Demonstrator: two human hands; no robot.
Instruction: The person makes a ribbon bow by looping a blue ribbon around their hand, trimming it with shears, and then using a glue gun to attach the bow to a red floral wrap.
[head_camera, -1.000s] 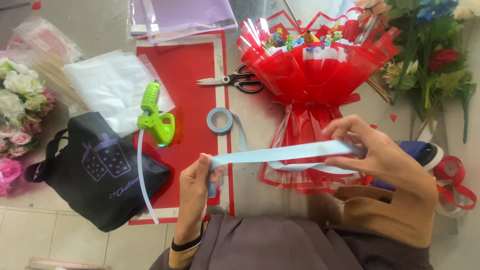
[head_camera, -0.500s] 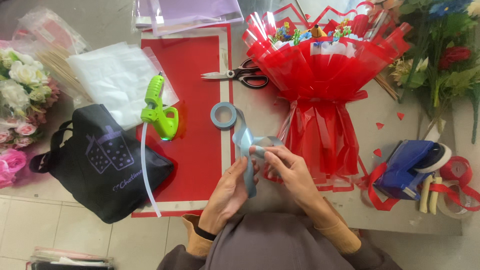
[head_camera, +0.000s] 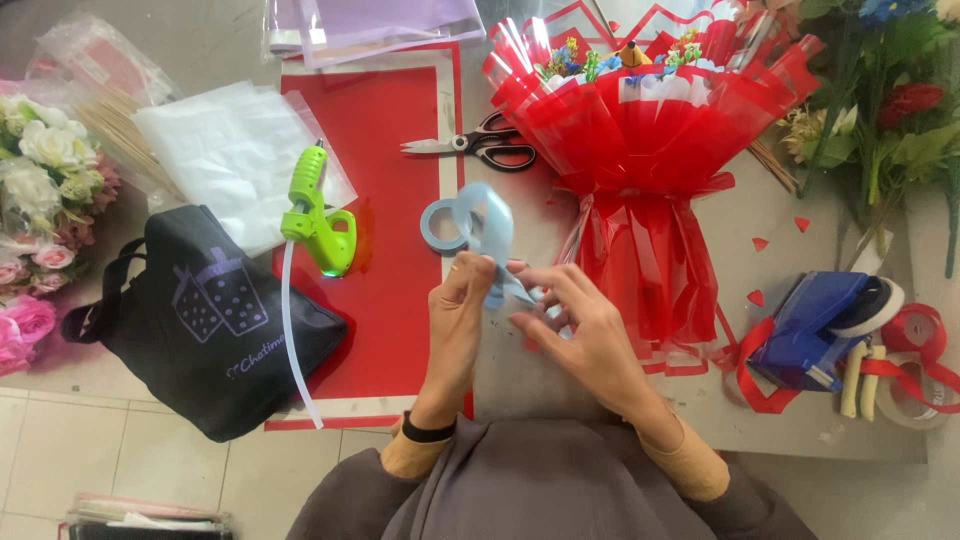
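Observation:
A light blue ribbon (head_camera: 489, 232) stands folded into an upright loop above my two hands, which meet at its base. My left hand (head_camera: 458, 318) pinches the fold from the left side. My right hand (head_camera: 580, 325) holds the ribbon's lower end from the right, fingers spread around it. A small roll of the same blue ribbon (head_camera: 442, 225) lies flat on the table just behind the loop. A bouquet wrapped in red translucent paper (head_camera: 640, 150) lies to the right of my hands, its stem end pointing towards me.
Black-handled scissors (head_camera: 480, 146) lie behind the roll. A green glue gun (head_camera: 316, 214) rests on a red sheet (head_camera: 385, 120), beside a black tote bag (head_camera: 205, 320). A blue tape dispenser (head_camera: 815, 325) and red ribbon (head_camera: 915, 330) sit at right. Flowers (head_camera: 40, 200) line the left edge.
One second ago my hands held the ribbon stretched out flat between them. They have come together, and the ribbon is now folded into a standing loop.

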